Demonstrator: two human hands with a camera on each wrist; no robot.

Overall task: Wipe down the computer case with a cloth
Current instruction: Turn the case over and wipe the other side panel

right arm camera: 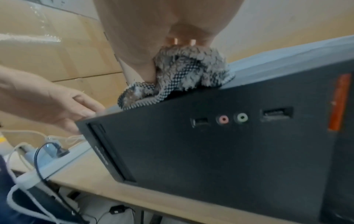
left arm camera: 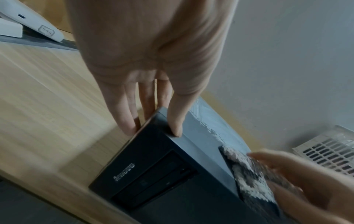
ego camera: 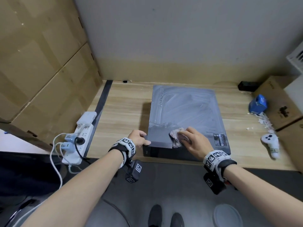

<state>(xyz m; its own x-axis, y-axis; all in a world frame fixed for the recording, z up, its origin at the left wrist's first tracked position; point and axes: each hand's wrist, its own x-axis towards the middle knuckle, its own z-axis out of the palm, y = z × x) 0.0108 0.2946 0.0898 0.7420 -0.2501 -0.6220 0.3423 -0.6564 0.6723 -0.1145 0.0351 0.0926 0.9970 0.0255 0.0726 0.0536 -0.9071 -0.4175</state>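
Observation:
A black computer case (ego camera: pixel 185 110) lies flat on the wooden desk (ego camera: pixel 123 108), its top smeared with grey wipe streaks. My left hand (ego camera: pixel 140 139) grips the near left corner, thumb on top and fingers down the side, as the left wrist view shows on the case (left arm camera: pixel 172 174) under the left hand (left arm camera: pixel 151 125). My right hand (ego camera: pixel 185 136) holds a bunched speckled cloth (ego camera: pixel 176 136) pressed onto the top panel near the front edge. In the right wrist view the cloth (right arm camera: pixel 187 72) hangs slightly over the case's front (right arm camera: pixel 220 151), which has ports.
A white power strip (ego camera: pixel 77 141) with plugs and cables sits at the desk's left end. Cardboard boxes (ego camera: pixel 41 63) stack up on the left. At the right lie a blue tissue pack (ego camera: pixel 258 104), a white controller (ego camera: pixel 270 143) and a cardboard box (ego camera: pixel 278 102).

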